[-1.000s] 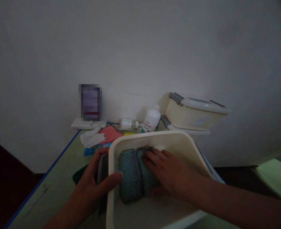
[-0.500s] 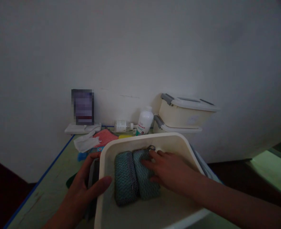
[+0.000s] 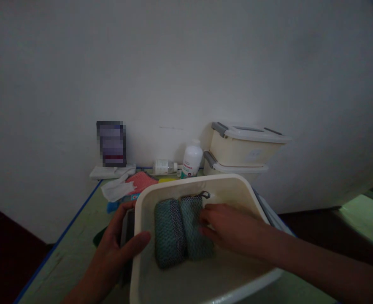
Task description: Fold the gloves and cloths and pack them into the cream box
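Two green woven scrub sponges lie side by side in a white plastic basin: the left sponge (image 3: 167, 234) has a checked black-and-white band, and the right sponge (image 3: 193, 232) has a dark hanging loop. My left hand (image 3: 120, 249) holds the basin (image 3: 137, 261) by its left rim, thumb inside and fingers outside. Inside the basin, my right hand (image 3: 222, 221) is closed at the right sponge's right edge, its bent fingers and thumb on it. That hand covers part of this edge.
Behind the basin are a white bottle (image 3: 192, 159), a clear bottle on its side (image 3: 163, 167), a red cloth (image 3: 144, 180) and a crumpled white cloth (image 3: 117, 190). Stacked lidded boxes (image 3: 243, 150) stand at the back right. A blurred upright panel (image 3: 113, 143) leans on the wall.
My right hand's fingers have drawn back to the right and curled in at the right sponge's edge, uncovering its loop. My left hand keeps its place on the rim. The view has shifted slightly.
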Available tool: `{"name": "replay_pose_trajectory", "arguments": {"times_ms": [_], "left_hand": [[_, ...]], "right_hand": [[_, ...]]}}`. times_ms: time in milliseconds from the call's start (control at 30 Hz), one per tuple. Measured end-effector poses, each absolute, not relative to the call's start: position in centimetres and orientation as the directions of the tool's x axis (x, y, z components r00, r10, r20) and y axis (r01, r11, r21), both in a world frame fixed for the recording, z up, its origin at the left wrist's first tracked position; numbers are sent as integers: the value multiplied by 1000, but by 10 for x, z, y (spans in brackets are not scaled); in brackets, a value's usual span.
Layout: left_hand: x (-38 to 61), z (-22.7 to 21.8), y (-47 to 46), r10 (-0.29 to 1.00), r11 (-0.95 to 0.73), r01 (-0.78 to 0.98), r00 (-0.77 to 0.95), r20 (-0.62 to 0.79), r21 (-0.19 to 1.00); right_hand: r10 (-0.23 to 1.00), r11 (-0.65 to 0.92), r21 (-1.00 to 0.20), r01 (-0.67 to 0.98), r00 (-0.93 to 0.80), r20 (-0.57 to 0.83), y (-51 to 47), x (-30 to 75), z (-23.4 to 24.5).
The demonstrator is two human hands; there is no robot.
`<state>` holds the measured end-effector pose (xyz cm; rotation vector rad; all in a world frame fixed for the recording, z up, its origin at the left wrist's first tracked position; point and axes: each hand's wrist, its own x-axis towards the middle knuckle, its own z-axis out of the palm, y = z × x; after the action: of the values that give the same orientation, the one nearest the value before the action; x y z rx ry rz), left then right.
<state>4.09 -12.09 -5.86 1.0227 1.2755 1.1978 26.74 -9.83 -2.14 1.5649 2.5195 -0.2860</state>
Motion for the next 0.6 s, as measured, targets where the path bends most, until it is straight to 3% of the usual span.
{"name": "replay_pose_trajectory", "arguments": {"times_ms": [167, 400, 500, 600], "left_hand": [[41, -61, -123, 993, 96, -52, -69, -100, 994], [40, -55, -121, 983, 164, -160, -56, -174, 973], [47, -44, -120, 974, 208, -223, -39, -221, 953], [67, -31, -119, 979, 203, -232, 32, -201, 951]], "right_hand": [[908, 340, 79, 937, -306, -285, -90, 272, -18], [891, 368, 104, 924, -319, -323, -101, 269, -10], [894, 391, 95, 915, -354, -274, -101, 277, 6], [878, 405, 96, 909, -358, -318, -96, 294, 29]]}}
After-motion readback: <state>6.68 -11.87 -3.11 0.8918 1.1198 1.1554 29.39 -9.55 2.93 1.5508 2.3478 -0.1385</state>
